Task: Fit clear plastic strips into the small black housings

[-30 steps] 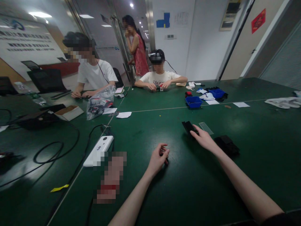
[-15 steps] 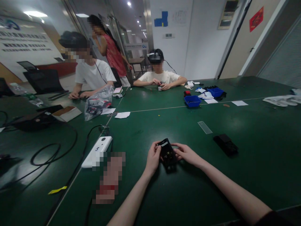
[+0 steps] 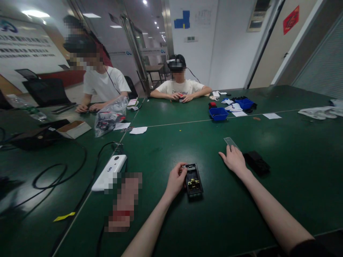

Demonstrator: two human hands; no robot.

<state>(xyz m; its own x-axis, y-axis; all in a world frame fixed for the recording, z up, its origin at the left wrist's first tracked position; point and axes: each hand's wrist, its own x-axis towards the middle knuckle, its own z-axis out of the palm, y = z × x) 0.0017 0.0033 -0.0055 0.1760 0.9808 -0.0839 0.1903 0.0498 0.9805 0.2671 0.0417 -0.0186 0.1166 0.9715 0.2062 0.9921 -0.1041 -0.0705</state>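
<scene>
My left hand grips the left edge of a black rectangular housing with thumb and fingers. The housing is open at the top, and brass-coloured metal pieces show inside its lower half. To the right, my right hand is stretched over the near end of a clear flat strip, thumb apart from the fingers. Its fingertips overlap the strip; whether they press on it I cannot tell. Just right of that hand lies a black block-shaped part, not touched by the fingers.
On the left lie a white power bank marked 5, a blurred-out flat item, black cables and a plastic bag. Blue trays and papers stand farther back. Two people sit at the table's far side; another stands behind them.
My right hand has left the housing and moved right to the clear strip. The housing, still in my left hand, is now tilted so its inside shows more. The standing person moved left.
</scene>
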